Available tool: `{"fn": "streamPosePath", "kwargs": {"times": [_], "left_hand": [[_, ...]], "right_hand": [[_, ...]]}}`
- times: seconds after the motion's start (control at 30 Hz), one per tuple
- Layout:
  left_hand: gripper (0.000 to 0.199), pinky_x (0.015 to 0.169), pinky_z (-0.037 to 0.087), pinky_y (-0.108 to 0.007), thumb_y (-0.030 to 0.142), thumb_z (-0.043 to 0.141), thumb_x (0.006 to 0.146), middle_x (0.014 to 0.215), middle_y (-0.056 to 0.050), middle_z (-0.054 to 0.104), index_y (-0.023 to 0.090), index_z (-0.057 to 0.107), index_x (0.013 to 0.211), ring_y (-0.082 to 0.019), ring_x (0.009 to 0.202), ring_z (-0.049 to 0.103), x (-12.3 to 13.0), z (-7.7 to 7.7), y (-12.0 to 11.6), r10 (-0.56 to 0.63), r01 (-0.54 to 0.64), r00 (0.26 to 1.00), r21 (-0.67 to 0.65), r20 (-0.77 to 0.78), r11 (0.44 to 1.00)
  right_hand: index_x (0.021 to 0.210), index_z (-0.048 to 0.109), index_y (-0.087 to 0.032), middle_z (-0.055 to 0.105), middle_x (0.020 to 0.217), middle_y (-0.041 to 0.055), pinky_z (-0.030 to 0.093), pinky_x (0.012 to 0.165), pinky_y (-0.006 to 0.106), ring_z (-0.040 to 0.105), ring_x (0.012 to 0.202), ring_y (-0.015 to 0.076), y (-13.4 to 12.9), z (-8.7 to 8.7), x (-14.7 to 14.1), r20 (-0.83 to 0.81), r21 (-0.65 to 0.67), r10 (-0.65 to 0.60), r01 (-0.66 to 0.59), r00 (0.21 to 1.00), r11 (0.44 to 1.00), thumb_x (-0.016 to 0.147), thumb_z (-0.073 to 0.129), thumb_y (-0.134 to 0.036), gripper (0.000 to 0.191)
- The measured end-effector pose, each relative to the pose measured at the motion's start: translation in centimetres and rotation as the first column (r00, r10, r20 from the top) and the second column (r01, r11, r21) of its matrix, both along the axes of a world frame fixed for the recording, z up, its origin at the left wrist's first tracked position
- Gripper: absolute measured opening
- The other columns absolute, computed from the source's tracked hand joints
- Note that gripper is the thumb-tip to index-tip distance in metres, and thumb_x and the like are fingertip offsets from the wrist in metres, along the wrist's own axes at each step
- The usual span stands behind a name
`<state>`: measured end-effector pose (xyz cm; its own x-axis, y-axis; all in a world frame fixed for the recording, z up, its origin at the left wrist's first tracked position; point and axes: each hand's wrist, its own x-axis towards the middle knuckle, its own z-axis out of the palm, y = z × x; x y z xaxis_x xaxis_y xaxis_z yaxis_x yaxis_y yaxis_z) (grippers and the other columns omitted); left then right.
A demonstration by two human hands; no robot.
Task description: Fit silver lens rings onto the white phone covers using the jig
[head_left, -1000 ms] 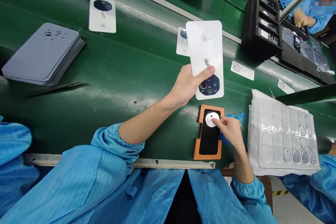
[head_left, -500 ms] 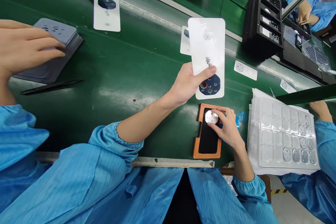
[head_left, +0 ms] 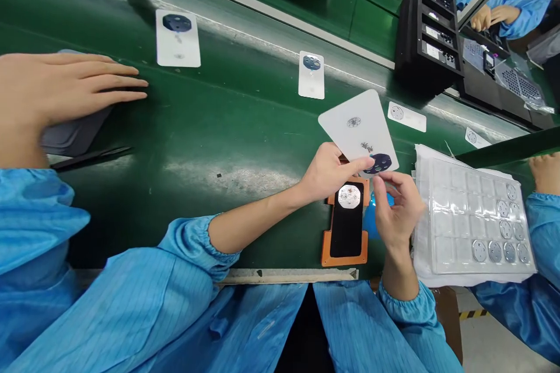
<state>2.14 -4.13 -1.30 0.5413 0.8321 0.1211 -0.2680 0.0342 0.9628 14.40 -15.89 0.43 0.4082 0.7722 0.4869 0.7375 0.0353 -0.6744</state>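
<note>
My left hand (head_left: 328,172) grips a white card (head_left: 371,119), its thumb lying beside a dark octagonal patch with round holes (head_left: 378,164). The card is tilted and carries small printed marks. At its lower edge, the thumb and index finger of my right hand (head_left: 398,207) are pinched together; whether they also hold a film there is too small to tell. Below the card lies an orange frame (head_left: 326,250) around a black phone-shaped slab (head_left: 346,233). A silver octagonal plate (head_left: 349,196) sits at the slab's upper end.
Several plates sit in a clear compartment tray (head_left: 464,227) on the right. White cards (head_left: 178,52) lie along the back, near a black rack (head_left: 406,52). At left, another person's hand (head_left: 74,90) covers grey sheets (head_left: 81,131) beside dark tweezers (head_left: 94,157). Co-workers sit at right.
My left hand has lowered and tilted the card. My right hand has left the silver plate and come up to the card's lower edge. The other person's hand at left has shifted right.
</note>
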Motion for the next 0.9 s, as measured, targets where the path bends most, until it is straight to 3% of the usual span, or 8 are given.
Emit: {"fn": "streamPosePath", "kwargs": {"times": [0.2, 0.33, 0.4, 0.5, 0.7, 0.8, 0.83, 0.9], "left_hand": [[0.046, 0.096, 0.058, -0.036, 0.058, 0.055, 0.098, 0.095, -0.007, 0.078, 0.017, 0.077, 0.094, -0.025, 0.101, 0.072, 0.1, 0.0, -1.5, -0.042, 0.046, 0.999, 0.156, -0.030, 0.987], [0.048, 0.081, 0.060, -0.033, 0.057, 0.053, 0.100, 0.074, -0.005, 0.074, 0.017, 0.079, 0.097, -0.024, 0.087, 0.073, -0.3, -0.1, -1.8, -0.045, 0.063, 0.995, 0.222, -0.085, 0.973], [0.047, 0.073, 0.060, -0.030, 0.054, 0.053, 0.101, 0.075, -0.004, 0.075, 0.016, 0.079, 0.107, -0.021, 0.081, 0.073, -0.3, 0.0, -1.8, -0.039, 0.057, 0.997, 0.261, -0.072, 0.964], [0.044, 0.072, 0.059, -0.026, 0.049, 0.053, 0.103, 0.090, -0.005, 0.079, 0.016, 0.074, 0.123, -0.019, 0.083, 0.074, -0.2, 0.1, -1.8, -0.040, 0.050, 0.998, 0.320, -0.038, 0.946], [0.042, 0.099, 0.059, -0.032, 0.039, 0.053, 0.104, 0.134, -0.013, 0.069, 0.013, 0.067, 0.134, -0.024, 0.120, 0.069, 0.0, -0.6, -2.2, -0.033, 0.040, 0.999, 0.490, -0.022, 0.871], [0.044, 0.104, 0.057, -0.036, 0.035, 0.051, 0.105, 0.141, -0.014, 0.064, 0.013, 0.061, 0.141, -0.025, 0.120, 0.069, 0.3, -1.6, -2.7, -0.026, 0.024, 1.000, 0.573, -0.005, 0.819], [0.044, 0.102, 0.059, -0.037, 0.035, 0.051, 0.105, 0.139, -0.014, 0.066, 0.014, 0.060, 0.142, -0.024, 0.114, 0.072, 0.4, -1.9, -2.9, -0.031, 0.034, 0.999, 0.557, -0.015, 0.830], [0.043, 0.095, 0.062, -0.036, 0.039, 0.049, 0.105, 0.128, -0.011, 0.072, 0.015, 0.064, 0.138, -0.023, 0.104, 0.075, 0.7, -2.2, -2.7, -0.037, 0.056, 0.998, 0.406, -0.055, 0.912]], "right_hand": [[0.091, 0.068, -0.023, 0.069, 0.096, 0.0057, 0.063, 0.079, 0.036, 0.068, 0.095, 0.0196, 1.9, -0.2, -0.4, -0.005, 0.070, -0.099, 0.099, 0.995, 0.993, 0.095, 0.065, -0.031, 0.009], [0.086, 0.068, -0.022, 0.070, 0.092, 0.0054, 0.063, 0.073, 0.032, 0.068, 0.088, 0.0173, 2.0, -0.1, -0.1, -0.023, 0.081, -0.114, 0.115, 0.993, 0.990, 0.095, 0.065, -0.030, 0.012], [0.085, 0.068, -0.021, 0.070, 0.090, 0.0049, 0.062, 0.070, 0.030, 0.068, 0.085, 0.0162, 2.1, 0.0, 0.0, -0.019, 0.094, -0.117, 0.118, 0.993, 0.989, 0.094, 0.065, -0.028, 0.012], [0.085, 0.068, -0.020, 0.070, 0.090, 0.0050, 0.062, 0.070, 0.029, 0.068, 0.084, 0.0156, 2.2, 0.0, 0.1, -0.038, 0.112, -0.114, 0.118, 0.993, 0.987, 0.092, 0.065, -0.026, 0.010], [0.086, 0.067, -0.020, 0.070, 0.090, 0.0043, 0.062, 0.073, 0.031, 0.068, 0.083, 0.0164, 2.2, 0.0, -0.1, -0.084, 0.093, -0.131, 0.139, 0.988, 0.986, 0.089, 0.063, -0.025, 0.007], [0.083, 0.065, -0.020, 0.069, 0.086, 0.0032, 0.059, 0.072, 0.031, 0.066, 0.080, 0.0163, 2.6, 0.1, -0.2, -0.033, 0.095, -0.157, 0.159, 0.987, 0.983, 0.088, 0.061, -0.024, 0.007], [0.081, 0.064, -0.020, 0.069, 0.083, 0.0029, 0.058, 0.072, 0.031, 0.065, 0.078, 0.0164, 2.8, 0.0, -0.1, -0.001, 0.098, -0.168, 0.167, 0.986, 0.981, 0.087, 0.060, -0.023, 0.008], [0.077, 0.063, -0.020, 0.068, 0.079, 0.0025, 0.055, 0.072, 0.032, 0.064, 0.076, 0.0172, 2.9, -0.2, 1.0, 0.063, 0.085, -0.217, 0.212, 0.974, 0.974, 0.084, 0.057, -0.023, 0.010]]}}
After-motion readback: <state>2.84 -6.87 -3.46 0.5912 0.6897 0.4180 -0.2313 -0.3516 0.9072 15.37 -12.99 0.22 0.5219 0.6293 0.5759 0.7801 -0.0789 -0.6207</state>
